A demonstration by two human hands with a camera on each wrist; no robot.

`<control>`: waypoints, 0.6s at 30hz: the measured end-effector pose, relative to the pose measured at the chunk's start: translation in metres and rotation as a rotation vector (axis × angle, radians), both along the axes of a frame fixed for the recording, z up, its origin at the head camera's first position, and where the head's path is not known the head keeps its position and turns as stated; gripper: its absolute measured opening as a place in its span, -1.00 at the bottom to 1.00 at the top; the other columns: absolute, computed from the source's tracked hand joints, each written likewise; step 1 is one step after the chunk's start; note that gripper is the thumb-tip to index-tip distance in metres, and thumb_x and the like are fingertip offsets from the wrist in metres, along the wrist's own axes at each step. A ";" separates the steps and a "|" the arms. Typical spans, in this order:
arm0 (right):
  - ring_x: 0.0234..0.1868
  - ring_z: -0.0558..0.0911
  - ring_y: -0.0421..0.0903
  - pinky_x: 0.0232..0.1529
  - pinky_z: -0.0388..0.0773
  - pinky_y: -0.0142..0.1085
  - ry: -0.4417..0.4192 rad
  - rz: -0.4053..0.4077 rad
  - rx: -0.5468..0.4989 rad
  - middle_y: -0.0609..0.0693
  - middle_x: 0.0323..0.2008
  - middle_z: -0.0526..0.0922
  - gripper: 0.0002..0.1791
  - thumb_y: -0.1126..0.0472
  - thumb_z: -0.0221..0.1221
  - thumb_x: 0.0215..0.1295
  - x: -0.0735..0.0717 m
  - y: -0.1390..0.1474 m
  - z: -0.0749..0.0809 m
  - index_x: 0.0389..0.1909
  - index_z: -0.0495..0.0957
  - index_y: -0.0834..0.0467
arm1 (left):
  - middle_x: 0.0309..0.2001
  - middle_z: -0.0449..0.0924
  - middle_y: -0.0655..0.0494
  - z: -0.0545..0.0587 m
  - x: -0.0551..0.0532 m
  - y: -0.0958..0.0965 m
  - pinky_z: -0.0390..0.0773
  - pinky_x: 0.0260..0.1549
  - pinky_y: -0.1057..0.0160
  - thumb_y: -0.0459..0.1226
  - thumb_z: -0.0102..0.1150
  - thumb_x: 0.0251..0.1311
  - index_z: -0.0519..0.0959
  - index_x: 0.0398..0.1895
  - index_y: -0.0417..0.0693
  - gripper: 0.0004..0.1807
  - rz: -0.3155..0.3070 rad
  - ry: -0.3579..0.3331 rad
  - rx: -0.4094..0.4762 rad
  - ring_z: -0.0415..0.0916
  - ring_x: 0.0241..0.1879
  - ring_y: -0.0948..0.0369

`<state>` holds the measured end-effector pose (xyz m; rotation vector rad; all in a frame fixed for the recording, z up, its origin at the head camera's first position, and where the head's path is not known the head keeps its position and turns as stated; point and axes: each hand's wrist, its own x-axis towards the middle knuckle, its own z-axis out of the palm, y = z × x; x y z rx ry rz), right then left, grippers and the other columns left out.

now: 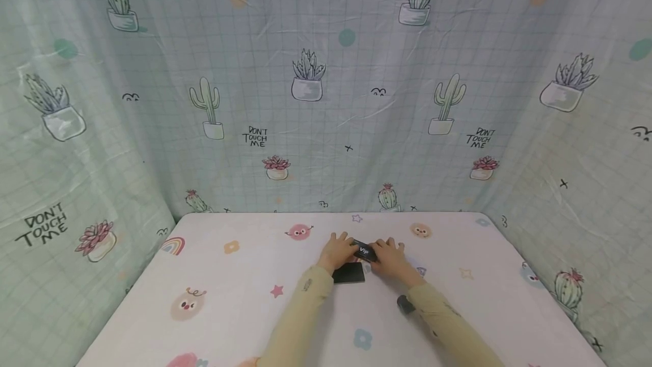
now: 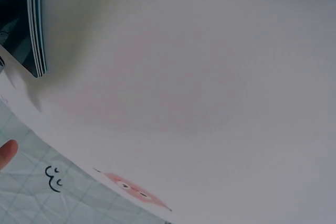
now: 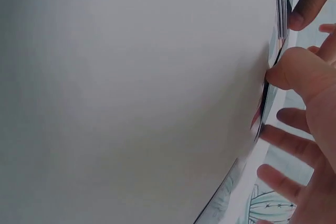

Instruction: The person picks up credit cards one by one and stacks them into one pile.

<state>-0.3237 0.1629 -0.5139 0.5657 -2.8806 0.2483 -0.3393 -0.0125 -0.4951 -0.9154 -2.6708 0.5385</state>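
Note:
A black card with "Vip" lettering [image 1: 364, 250] is held between both hands over the far half of the table. My left hand [image 1: 338, 251] grips its left end, while my right hand [image 1: 391, 258] pinches its right end. In the right wrist view, the right thumb [image 3: 289, 69] presses against the card's thin edge and the other fingers are spread behind. Just below the left hand, a dark flat stack of cards [image 1: 350, 273] lies on the table, partly covered by the wrist. Its layered edges [image 2: 35, 30] show in the left wrist view.
A small dark cylindrical object [image 1: 405, 304] lies beside the right forearm, partly hidden by the sleeve. The white table [image 1: 229, 321] has printed cartoon figures. A cactus-patterned curtain [image 1: 346, 112] surrounds its back and sides.

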 end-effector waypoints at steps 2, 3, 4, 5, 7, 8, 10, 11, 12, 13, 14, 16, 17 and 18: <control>-0.17 0.33 0.06 -0.16 0.21 0.16 0.006 0.022 0.009 0.08 -0.13 0.51 -0.48 0.10 0.21 -0.06 -0.002 0.001 0.000 -0.01 0.44 0.16 | -0.04 0.46 0.31 -0.001 -0.001 0.000 0.40 -0.07 0.16 0.09 -0.07 0.13 0.42 -0.05 0.31 -0.67 -0.002 -0.003 -0.022 0.32 0.02 0.26; -0.17 0.33 0.06 -0.16 0.21 0.16 0.009 0.036 0.014 0.07 -0.13 0.50 -0.48 0.10 0.21 -0.06 -0.002 0.001 0.000 0.00 0.43 0.15 | -0.03 0.45 0.31 -0.001 -0.001 0.000 0.39 -0.07 0.17 0.11 -0.08 0.11 0.41 -0.04 0.32 -0.65 0.000 -0.005 -0.030 0.32 0.02 0.26; -0.17 0.33 0.05 -0.16 0.21 0.16 0.009 0.049 0.017 0.07 -0.12 0.50 -0.48 0.10 0.21 -0.06 -0.003 0.002 0.000 0.00 0.43 0.15 | -0.03 0.44 0.32 -0.001 -0.001 0.000 0.39 -0.07 0.17 0.11 -0.08 0.10 0.41 -0.03 0.32 -0.63 0.002 -0.004 -0.036 0.31 0.02 0.27; -0.18 0.33 0.04 -0.16 0.21 0.16 0.012 0.062 0.017 0.06 -0.12 0.51 -0.48 0.10 0.22 -0.06 -0.004 0.002 0.000 0.00 0.43 0.15 | -0.02 0.44 0.33 -0.001 -0.001 -0.001 0.39 -0.07 0.17 0.12 -0.07 0.10 0.41 -0.02 0.33 -0.62 0.005 -0.003 -0.035 0.31 0.03 0.27; -0.18 0.32 0.03 -0.17 0.21 0.17 0.018 0.087 0.024 0.05 -0.12 0.50 -0.48 0.10 0.21 -0.05 -0.005 0.004 0.000 0.01 0.43 0.14 | 0.01 0.42 0.35 -0.001 0.000 -0.001 0.38 -0.06 0.17 0.12 -0.07 0.09 0.39 0.00 0.34 -0.61 0.014 -0.001 -0.035 0.31 0.04 0.28; -0.19 0.32 0.03 -0.17 0.21 0.18 0.021 0.101 0.025 0.05 -0.12 0.51 -0.48 0.10 0.21 -0.05 -0.005 0.004 0.000 0.00 0.43 0.14 | 0.03 0.41 0.35 -0.002 0.000 -0.002 0.38 -0.05 0.17 0.11 -0.07 0.09 0.38 0.01 0.35 -0.61 0.019 -0.003 -0.033 0.31 0.04 0.29; -0.19 0.32 0.02 -0.16 0.22 0.18 0.029 0.127 0.034 0.05 -0.12 0.51 -0.49 0.09 0.21 -0.03 -0.006 0.006 0.001 0.01 0.44 0.14 | 0.07 0.40 0.36 -0.003 0.000 -0.003 0.37 -0.03 0.16 0.10 -0.09 0.12 0.35 0.07 0.37 -0.58 0.031 -0.016 -0.029 0.30 0.07 0.29; -0.19 0.32 0.02 -0.16 0.22 0.18 0.038 0.142 0.040 0.04 -0.13 0.51 -0.50 0.09 0.21 -0.03 -0.007 0.007 0.001 0.00 0.44 0.14 | 0.10 0.39 0.36 -0.004 0.000 -0.003 0.37 -0.02 0.16 0.10 -0.10 0.13 0.34 0.10 0.38 -0.57 0.036 -0.024 -0.024 0.30 0.08 0.29; -0.19 0.32 0.01 -0.16 0.22 0.17 0.045 0.157 0.050 0.04 -0.13 0.51 -0.50 0.09 0.21 -0.02 -0.007 0.008 0.001 0.00 0.44 0.14 | 0.11 0.37 0.36 -0.004 -0.001 -0.004 0.37 -0.01 0.15 0.10 -0.12 0.15 0.32 0.12 0.38 -0.56 0.039 -0.033 -0.023 0.30 0.09 0.29; -0.19 0.33 0.01 -0.16 0.23 0.16 0.056 0.172 0.059 0.04 -0.14 0.52 -0.51 0.09 0.20 -0.02 -0.008 0.008 0.002 -0.01 0.45 0.13 | 0.13 0.37 0.36 -0.005 -0.001 -0.004 0.36 0.00 0.14 0.10 -0.14 0.16 0.31 0.14 0.38 -0.55 0.042 -0.043 -0.019 0.29 0.10 0.29; -0.20 0.33 0.00 -0.16 0.23 0.15 0.067 0.187 0.065 0.03 -0.15 0.52 -0.51 0.09 0.20 -0.03 -0.008 0.009 0.002 -0.02 0.45 0.13 | 0.14 0.36 0.35 -0.006 -0.001 -0.005 0.36 0.01 0.14 0.10 -0.15 0.17 0.30 0.16 0.38 -0.55 0.044 -0.052 -0.016 0.29 0.11 0.28; -0.21 0.33 0.00 -0.15 0.23 0.15 0.086 0.215 0.081 0.03 -0.17 0.52 -0.52 0.10 0.20 -0.04 -0.009 0.010 0.002 -0.02 0.46 0.13 | 0.15 0.36 0.34 -0.007 -0.003 -0.005 0.35 0.03 0.13 0.10 -0.17 0.18 0.29 0.17 0.38 -0.54 0.043 -0.061 -0.008 0.29 0.12 0.27; -0.21 0.33 0.00 -0.15 0.23 0.15 0.092 0.226 0.087 0.03 -0.17 0.53 -0.52 0.10 0.20 -0.04 -0.010 0.010 0.003 -0.02 0.46 0.13 | 0.15 0.36 0.34 -0.008 -0.004 -0.006 0.35 0.03 0.12 0.10 -0.18 0.18 0.28 0.17 0.38 -0.54 0.040 -0.067 -0.003 0.29 0.12 0.27; -0.22 0.33 0.00 -0.15 0.23 0.14 0.099 0.235 0.093 0.03 -0.18 0.53 -0.51 0.10 0.20 -0.05 -0.010 0.011 0.003 -0.02 0.46 0.13 | 0.15 0.36 0.33 -0.009 -0.004 -0.006 0.35 0.04 0.12 0.10 -0.19 0.18 0.28 0.17 0.38 -0.54 0.038 -0.070 -0.001 0.29 0.12 0.27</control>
